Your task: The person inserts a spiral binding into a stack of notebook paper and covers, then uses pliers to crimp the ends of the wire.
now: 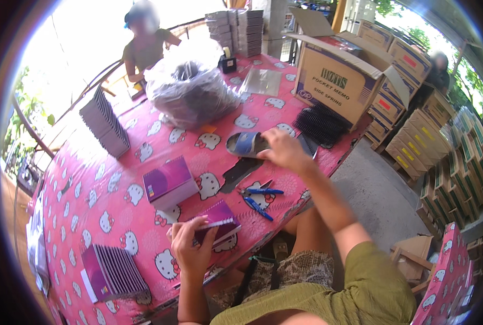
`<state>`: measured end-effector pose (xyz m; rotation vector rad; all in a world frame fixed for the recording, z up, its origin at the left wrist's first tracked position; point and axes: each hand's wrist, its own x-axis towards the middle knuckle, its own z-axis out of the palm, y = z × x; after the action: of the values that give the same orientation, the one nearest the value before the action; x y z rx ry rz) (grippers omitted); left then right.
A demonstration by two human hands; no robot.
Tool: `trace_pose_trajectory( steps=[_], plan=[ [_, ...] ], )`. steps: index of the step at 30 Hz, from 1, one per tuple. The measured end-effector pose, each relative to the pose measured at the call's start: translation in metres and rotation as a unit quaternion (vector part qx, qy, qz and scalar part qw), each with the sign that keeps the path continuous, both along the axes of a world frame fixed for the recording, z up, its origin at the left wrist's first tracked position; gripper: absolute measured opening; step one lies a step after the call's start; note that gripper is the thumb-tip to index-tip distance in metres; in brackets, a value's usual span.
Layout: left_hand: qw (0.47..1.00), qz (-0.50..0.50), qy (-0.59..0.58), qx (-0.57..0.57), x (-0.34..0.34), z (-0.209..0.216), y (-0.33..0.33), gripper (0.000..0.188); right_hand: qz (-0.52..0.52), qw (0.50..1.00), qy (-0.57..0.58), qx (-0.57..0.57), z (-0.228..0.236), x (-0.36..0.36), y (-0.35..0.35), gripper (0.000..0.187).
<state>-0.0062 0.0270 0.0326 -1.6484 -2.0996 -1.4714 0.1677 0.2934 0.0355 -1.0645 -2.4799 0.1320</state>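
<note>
My left hand (190,244) grips a small purple notepad (214,225) near the table's front edge. Thumb and fingers pinch its bound edge, and another purple pad (228,214) lies against it. Farther right, my right hand (284,147) reaches down with bent fingers at the end of a blue and grey slipper-shaped thing (244,144). Its fingertips are close together; whatever they hold is too small to make out. Blue-handled pliers (260,200) lie between the hands, beside a dark flat strip (241,172). A thicker purple notepad stack (171,181) sits beyond my left hand.
Bound notepads stand in rows at the near left (114,273) and far left (105,122). A filled plastic bag (190,92), black spiral coils (321,125) and an opened carton (333,81) occupy the far side. One person (144,46) is across the table; another (439,73) is by stacked boxes.
</note>
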Motion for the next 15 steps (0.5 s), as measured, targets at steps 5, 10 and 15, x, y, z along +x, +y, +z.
trace_pose_trajectory(
  steps=[5,10,15],
  plan=[
    [0.999,0.013,0.048,-0.005,-0.008,0.001,-0.008,0.026,-0.016,0.984,-0.175,-0.039,-0.046,-0.011,0.043,0.052],
    [0.999,0.035,-0.015,-0.015,-0.001,-0.003,0.005,0.032,0.14,0.964,0.166,-0.152,-0.038,-0.006,0.022,0.047],
    [1.0,0.022,0.001,-0.008,0.0,-0.003,0.016,0.035,0.27,0.867,0.107,-0.404,-0.003,-0.013,-0.041,0.033]
  ],
)
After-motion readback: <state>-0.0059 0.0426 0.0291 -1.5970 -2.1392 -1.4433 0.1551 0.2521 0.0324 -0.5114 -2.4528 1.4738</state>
